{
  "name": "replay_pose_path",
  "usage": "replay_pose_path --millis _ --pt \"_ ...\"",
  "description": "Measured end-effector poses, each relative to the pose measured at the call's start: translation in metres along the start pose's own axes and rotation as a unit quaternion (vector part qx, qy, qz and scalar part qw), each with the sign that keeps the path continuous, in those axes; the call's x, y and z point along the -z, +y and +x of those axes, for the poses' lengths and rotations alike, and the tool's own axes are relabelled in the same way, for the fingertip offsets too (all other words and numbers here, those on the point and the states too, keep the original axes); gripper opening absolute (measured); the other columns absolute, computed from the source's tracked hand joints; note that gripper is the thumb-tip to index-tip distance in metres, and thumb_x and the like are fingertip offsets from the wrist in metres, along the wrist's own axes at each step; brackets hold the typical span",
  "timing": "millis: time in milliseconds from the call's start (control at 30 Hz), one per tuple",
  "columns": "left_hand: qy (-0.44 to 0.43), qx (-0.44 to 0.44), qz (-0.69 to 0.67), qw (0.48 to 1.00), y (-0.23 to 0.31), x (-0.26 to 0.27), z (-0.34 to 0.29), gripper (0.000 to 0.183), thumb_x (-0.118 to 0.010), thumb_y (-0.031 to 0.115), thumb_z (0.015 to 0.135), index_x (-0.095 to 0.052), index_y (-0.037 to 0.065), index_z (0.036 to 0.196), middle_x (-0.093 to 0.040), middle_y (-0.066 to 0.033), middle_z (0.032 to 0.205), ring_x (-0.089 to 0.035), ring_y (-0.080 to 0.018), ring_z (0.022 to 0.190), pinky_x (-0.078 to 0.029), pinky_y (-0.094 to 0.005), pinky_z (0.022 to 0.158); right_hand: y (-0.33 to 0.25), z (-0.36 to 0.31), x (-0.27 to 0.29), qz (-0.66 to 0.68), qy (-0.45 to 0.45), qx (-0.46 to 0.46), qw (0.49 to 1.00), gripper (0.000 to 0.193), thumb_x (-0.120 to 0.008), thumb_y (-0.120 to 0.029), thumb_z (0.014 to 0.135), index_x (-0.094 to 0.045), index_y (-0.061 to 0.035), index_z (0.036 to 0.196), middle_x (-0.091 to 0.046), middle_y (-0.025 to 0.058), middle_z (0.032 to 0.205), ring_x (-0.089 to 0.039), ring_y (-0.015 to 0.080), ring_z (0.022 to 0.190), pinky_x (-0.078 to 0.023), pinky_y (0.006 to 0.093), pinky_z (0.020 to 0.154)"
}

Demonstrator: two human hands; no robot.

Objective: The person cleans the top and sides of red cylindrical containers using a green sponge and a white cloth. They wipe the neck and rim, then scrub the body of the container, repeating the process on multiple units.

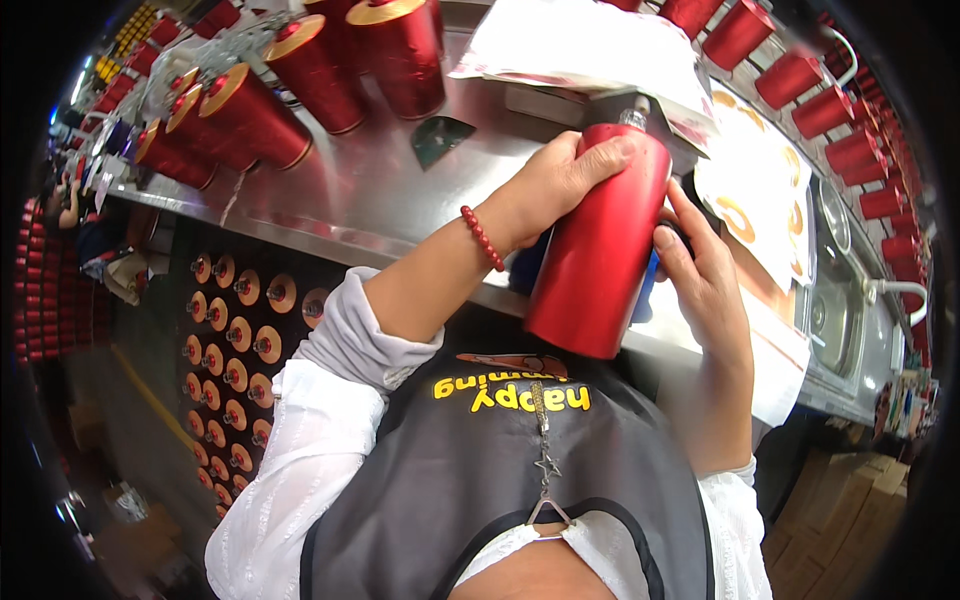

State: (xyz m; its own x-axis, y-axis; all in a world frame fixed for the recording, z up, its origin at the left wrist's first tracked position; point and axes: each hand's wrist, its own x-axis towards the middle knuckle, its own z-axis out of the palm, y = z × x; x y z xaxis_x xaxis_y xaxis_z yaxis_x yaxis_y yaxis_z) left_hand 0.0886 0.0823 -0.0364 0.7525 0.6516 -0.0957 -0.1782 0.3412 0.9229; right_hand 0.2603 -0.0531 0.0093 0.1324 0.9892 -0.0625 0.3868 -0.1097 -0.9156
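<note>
A glossy red metal cylinder [600,250] stands tilted in front of my chest, with a short silvery fitting [634,112] at its upper end. Wrapped round its upper part is my left hand [575,175], thumb across the front and a red bead bracelet on the wrist. Against the cylinder's right side rests my right hand [700,255], its fingers curled and pinching a small dark thing [676,234] that I cannot identify. Something blue [645,288] shows partly behind the cylinder, mostly hidden by it.
Red cylinders with gold-coloured ring tops [395,55] stand on the steel table [340,190]. Nearby lie a dark flat piece [440,140], white wrapping [580,45] and a white sheet with orange rings [740,215]. A sink [840,310] is at right; a loaded rack [240,350] stands lower left.
</note>
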Motion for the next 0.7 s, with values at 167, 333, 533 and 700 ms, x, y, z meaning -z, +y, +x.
replay_pose_path --millis 167,333,533,700 --pt "0.069 0.05 -0.02 0.996 -0.016 -0.009 0.034 0.055 -0.059 0.048 0.099 -0.062 -0.004 0.116 -0.071 -0.011 0.099 -0.069 -0.0123 0.08 -0.058 -0.0248 0.072 0.023 0.013 0.009 0.075 0.016 -0.023 0.997 0.053 -0.055 -0.018 0.104 -0.041 0.002 0.15 -0.063 0.0077 0.12 -0.055 0.0096 0.089 -0.046 0.0237 0.077" --pt "0.104 -0.012 0.035 0.994 -0.015 -0.012 0.03 0.073 -0.064 0.057 0.094 -0.051 -0.007 0.126 -0.062 -0.0173 0.117 -0.063 -0.0172 0.104 -0.053 -0.0312 0.088 0.035 0.026 0.038 -0.002 0.022 0.044 0.999 0.042 -0.055 -0.013 0.104 -0.052 -0.003 0.144 -0.061 0.0023 0.131 -0.052 0.0041 0.09 -0.044 0.0199 0.073" --pt "0.245 -0.005 -0.015 0.97 0.002 0.015 0.009 0.052 -0.051 0.051 0.103 -0.055 0.005 0.126 -0.062 -0.0104 0.113 -0.062 -0.02 0.104 -0.052 -0.0326 0.088 0.038 0.079 0.107 -0.2 0.117 0.157 0.96 0.035 -0.054 0.002 0.098 -0.067 -0.008 0.129 -0.057 0.0189 0.14 -0.056 0.027 0.128 -0.049 0.033 0.098" --pt "0.3 0.024 -0.146 0.942 0.006 0.055 0.025 0.047 -0.058 0.052 0.098 -0.058 0.007 0.111 -0.069 -0.0104 0.102 -0.07 -0.021 0.081 -0.056 -0.0297 0.069 0.033 0.151 0.125 -0.322 0.005 0.181 0.929 0.028 -0.056 0.003 0.093 -0.071 -0.0036 0.116 -0.06 0.0185 0.135 -0.06 0.0318 0.121 -0.047 0.0356 0.1"
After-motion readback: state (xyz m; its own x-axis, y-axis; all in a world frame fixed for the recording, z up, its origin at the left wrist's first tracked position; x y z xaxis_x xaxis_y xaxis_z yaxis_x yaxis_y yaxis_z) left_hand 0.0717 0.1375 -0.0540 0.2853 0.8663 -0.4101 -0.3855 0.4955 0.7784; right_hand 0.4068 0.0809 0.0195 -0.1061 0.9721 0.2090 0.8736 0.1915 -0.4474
